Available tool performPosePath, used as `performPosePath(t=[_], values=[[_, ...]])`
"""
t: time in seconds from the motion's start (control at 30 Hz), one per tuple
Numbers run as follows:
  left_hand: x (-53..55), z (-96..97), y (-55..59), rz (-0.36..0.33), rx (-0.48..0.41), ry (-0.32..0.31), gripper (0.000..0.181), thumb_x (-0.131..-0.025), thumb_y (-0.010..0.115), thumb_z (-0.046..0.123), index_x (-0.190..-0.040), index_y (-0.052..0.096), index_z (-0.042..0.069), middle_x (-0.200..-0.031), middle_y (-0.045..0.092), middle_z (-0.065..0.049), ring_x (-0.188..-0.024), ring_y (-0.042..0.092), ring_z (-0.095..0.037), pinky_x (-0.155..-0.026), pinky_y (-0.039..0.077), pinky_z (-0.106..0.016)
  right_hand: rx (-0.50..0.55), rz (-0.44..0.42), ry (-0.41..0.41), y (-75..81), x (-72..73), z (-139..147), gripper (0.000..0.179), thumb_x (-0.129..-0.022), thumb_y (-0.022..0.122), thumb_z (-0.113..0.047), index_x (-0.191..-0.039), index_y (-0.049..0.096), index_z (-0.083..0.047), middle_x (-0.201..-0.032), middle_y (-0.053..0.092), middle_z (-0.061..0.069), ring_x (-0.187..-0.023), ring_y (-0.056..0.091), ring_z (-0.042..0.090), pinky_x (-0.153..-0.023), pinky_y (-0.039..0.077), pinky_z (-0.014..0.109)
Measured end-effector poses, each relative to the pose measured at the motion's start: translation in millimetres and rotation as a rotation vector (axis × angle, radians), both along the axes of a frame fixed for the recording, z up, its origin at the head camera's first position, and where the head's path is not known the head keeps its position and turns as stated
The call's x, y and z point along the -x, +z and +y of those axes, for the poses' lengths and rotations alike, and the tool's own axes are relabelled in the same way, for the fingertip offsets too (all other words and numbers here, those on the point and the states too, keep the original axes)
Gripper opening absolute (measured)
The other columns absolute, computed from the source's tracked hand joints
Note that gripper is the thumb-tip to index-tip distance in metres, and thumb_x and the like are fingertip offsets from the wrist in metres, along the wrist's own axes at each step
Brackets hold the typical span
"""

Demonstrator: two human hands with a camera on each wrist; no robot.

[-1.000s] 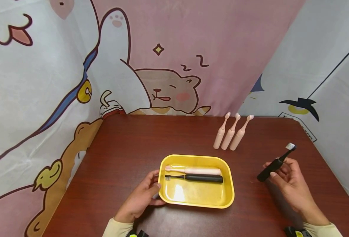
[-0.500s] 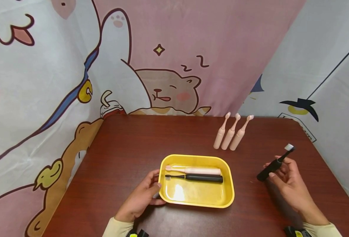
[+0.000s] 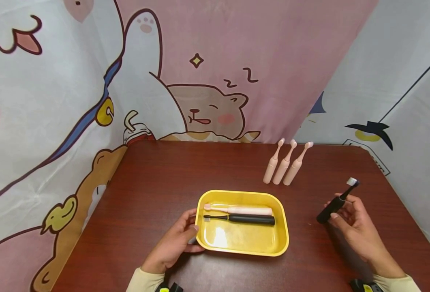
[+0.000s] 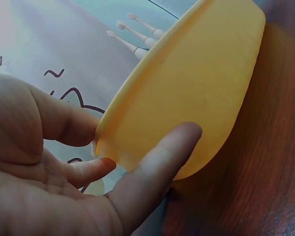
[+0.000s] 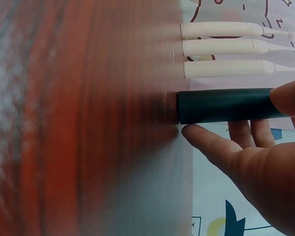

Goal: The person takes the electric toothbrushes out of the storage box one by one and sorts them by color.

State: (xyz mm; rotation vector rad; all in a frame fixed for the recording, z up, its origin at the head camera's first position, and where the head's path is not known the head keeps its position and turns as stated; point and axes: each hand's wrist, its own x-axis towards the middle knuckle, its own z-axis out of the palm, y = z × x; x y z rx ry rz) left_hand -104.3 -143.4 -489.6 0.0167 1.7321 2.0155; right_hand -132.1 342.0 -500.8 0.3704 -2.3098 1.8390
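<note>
Near the right edge of the tabletop (image 3: 331,164), a black toothbrush (image 3: 328,211) is pinched by the right grip (image 3: 358,231), a yellow tray (image 3: 249,239) held by the left grip (image 3: 174,240); through uneven release, the narrow-based toothbrush could be toppled.

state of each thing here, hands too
Yellow tray: right side up, partly filled
Pink toothbrush in tray: lying down
Black toothbrush in tray: lying down
Other black toothbrush: tilted, head up, held
Three pink toothbrushes: standing upright
Left hand: holding the tray's end
Right hand: holding the tilted toothbrush
</note>
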Motion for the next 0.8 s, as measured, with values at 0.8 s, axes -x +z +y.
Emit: performPosePath(t=[0.8], values=[[-0.4, -0.5, 0.2, -0.001, 0.001, -0.003, 0.050, -0.106, 0.040, 0.011, -0.153, 0.023, 0.007, -0.150, 0.031, -0.029, -0.117, 0.058, -0.039, -0.079, 0.059, -0.051, -0.111, 0.017, -0.011, 2.0, -0.5, -2.5, 0.063, -0.091, 0.051, 0.020, -0.148, 0.030, -0.001, -0.121, 0.058, -0.002, -0.112, 0.061, -0.005, -0.079, 0.056, 0.015]])
